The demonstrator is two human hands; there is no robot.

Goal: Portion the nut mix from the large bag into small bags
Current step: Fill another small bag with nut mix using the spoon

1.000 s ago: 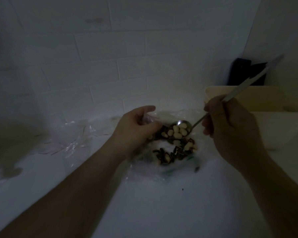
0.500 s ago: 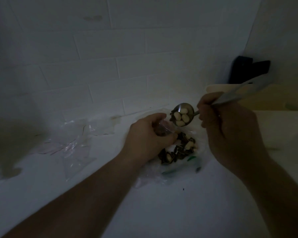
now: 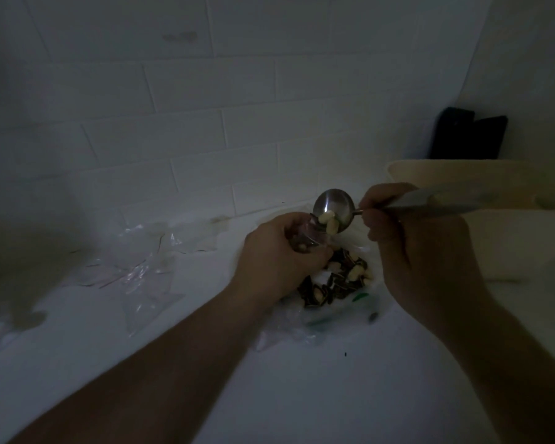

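You tip a spoonful of nut mix into a small bag held just above the large one.

Your left hand [image 3: 279, 251] is curled around the neck of the small clear bag [image 3: 305, 241], pinching its mouth open and turned up so it sits right under the spoon [image 3: 334, 208]. Your right hand [image 3: 410, 238] grips the spoon's handle, bowl tilted toward the left hand, so the pale nuts [image 3: 329, 221] slide off its lower lip. The large bag [image 3: 334, 283] lies on the white desk [image 3: 302, 395] between your hands, likely kept there to catch strays. Spare clear bags [image 3: 141, 274] wait beyond your left hand; a cream tub [image 3: 510, 238] stands behind your right.
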